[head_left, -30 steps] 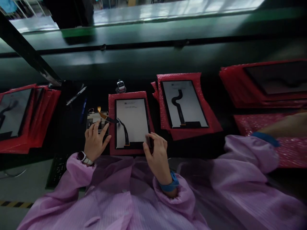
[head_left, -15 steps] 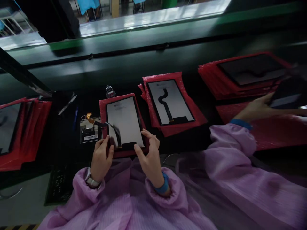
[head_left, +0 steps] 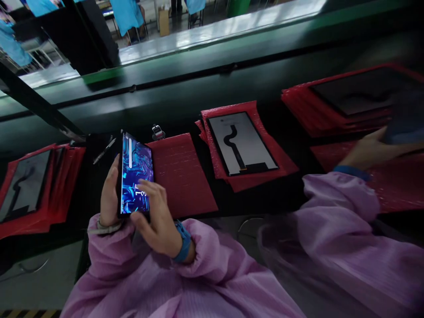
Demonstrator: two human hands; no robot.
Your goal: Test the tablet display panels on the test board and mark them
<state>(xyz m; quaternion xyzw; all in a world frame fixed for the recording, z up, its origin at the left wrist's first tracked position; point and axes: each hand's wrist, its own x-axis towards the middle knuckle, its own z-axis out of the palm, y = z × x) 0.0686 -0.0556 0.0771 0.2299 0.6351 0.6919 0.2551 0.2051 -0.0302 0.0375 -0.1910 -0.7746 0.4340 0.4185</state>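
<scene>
The left hand (head_left: 110,194) is closed round the left edge of a lit screen panel (head_left: 135,174), fingers behind it and thumb side along the frame, holding it raised and tilted toward the camera above the dark workbench (head_left: 185,95). The panel shows a blue and purple swirling pattern with some white digits. The right hand (head_left: 158,216) lies partly open against the lower right of the panel, its fingers (head_left: 150,187) spread across the glass and touching it; it supports the bottom edge. Just to the right of the panel lies a bare red bubble-wrap sheet (head_left: 183,174), flat on the bench. Further right, a second panel (head_left: 243,142) lies face down on its own red sheet, a dark ribbon cable (head_left: 232,141) curving across its pale back. At the far left sits a stack of red sheets (head_left: 36,190) with another panel on top. A pen (head_left: 104,150) and a small clip (head_left: 158,131) lie behind the held panel. At the right, a co-worker's hand (head_left: 367,148) reaches over more red sheets; what it grips is blurred.
</scene>
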